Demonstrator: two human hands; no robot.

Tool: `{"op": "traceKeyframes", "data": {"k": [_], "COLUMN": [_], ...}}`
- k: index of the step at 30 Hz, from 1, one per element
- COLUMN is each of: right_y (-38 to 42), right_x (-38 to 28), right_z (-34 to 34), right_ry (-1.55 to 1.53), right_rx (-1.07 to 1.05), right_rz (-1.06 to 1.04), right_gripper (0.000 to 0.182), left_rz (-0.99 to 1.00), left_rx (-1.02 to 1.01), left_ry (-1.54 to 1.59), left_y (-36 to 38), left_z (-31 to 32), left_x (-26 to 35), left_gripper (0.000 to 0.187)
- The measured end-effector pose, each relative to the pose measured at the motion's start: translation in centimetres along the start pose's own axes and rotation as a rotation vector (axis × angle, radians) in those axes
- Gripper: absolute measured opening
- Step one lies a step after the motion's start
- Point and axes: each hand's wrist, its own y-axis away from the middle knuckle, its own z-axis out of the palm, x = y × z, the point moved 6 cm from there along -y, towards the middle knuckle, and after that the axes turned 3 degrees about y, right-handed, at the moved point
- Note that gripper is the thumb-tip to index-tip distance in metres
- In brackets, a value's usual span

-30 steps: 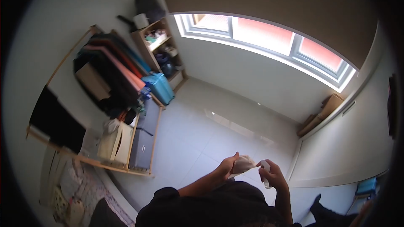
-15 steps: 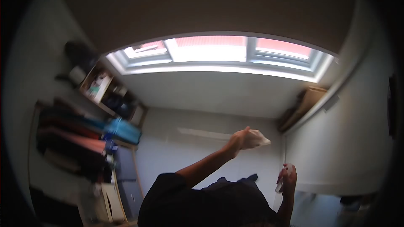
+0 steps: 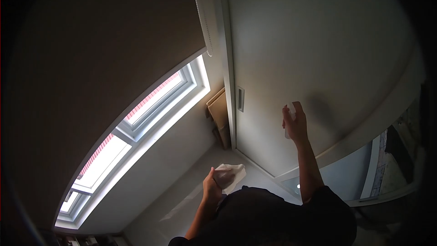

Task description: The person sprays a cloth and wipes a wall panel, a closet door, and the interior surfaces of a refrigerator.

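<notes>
My left hand is closed on a thin white cloth, which spreads out to the right of my fingers, low in the middle of the view. Raised in front of the large pale door panel, my right hand is wrapped round a small clear spray bottle. My fingers cover much of the bottle, and its lower end shows below them. A soft shadow falls on the panel to the right of that hand.
A long window runs diagonally on the left under a dark blind. Brown cardboard leans beside the door frame. A recessed handle is set in the panel. At the lower right there is a mirror-like surface.
The view has turned right, toward the pale panel. My right hand has risen with the bottle in front of the panel. My left hand still holds the cloth, now nearer my body.
</notes>
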Motion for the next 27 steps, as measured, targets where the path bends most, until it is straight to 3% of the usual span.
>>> {"op": "traceKeyframes", "data": {"k": [2, 4, 6, 10, 12, 14, 16, 18, 22, 24, 27], "right_y": [-1.8, -3.1, -4.9, -5.7, -5.4, -5.1, -3.5, -2.3, -1.8, -3.9, -6.7], "right_x": [-1.4, -2.7, -5.2, -11.5, -12.8, -9.9, -6.3, -4.3, -3.4, -7.0, -11.2], "right_z": [0.4, 0.1, -0.6, -1.7, -2.0, -2.4, -2.0, -0.2, 2.4, 3.7, 4.5], "right_ry": [-0.024, -0.016, 0.181, 0.253, 0.029, 0.082, 0.186, 0.149, 0.300, 0.361, 0.314], "right_rx": [-0.007, 0.019, 0.135, 0.267, 0.325, 0.366, 0.421, 0.447, 0.308, 0.336, 0.347], "right_rz": [-0.122, -0.088, -0.422, -0.411, -0.249, -0.268, -0.061, 0.009, 0.046, -0.180, -0.198], "right_gripper": [0.022, 0.022, 0.023, 0.022, 0.023, 0.024, 0.024, 0.024, 0.022, 0.020, 0.019], "left_rz": [0.021, 0.082, 0.051, -0.085, -0.176, -0.187, -0.160, -0.150, -0.163, -0.181, -0.157], "left_rx": [-0.086, -0.224, -0.250, -0.232, -0.304, -0.359, -0.450, -0.501, -0.596, -0.602, -0.623], "left_ry": [-0.033, -0.100, -0.126, -0.187, -0.229, -0.262, -0.254, -0.238, -0.349, -0.419, -0.382], "left_y": [-2.6, -4.9, -6.9, -10.4, -12.3, -13.1, -13.3, -14.7, -16.1, -17.5, -18.9], "left_z": [2.5, 4.8, 6.4, 8.7, 9.7, 11.2, 13.5, 14.5, 15.9, 16.0, 17.7], "left_x": [1.9, 3.7, 4.6, 5.7, 5.7, 6.7, 8.6, 9.7, 11.1, 11.3, 12.0], "left_gripper": [0.053, 0.053, 0.053, 0.049, 0.049, 0.050, 0.051, 0.053, 0.053, 0.053, 0.050]}}
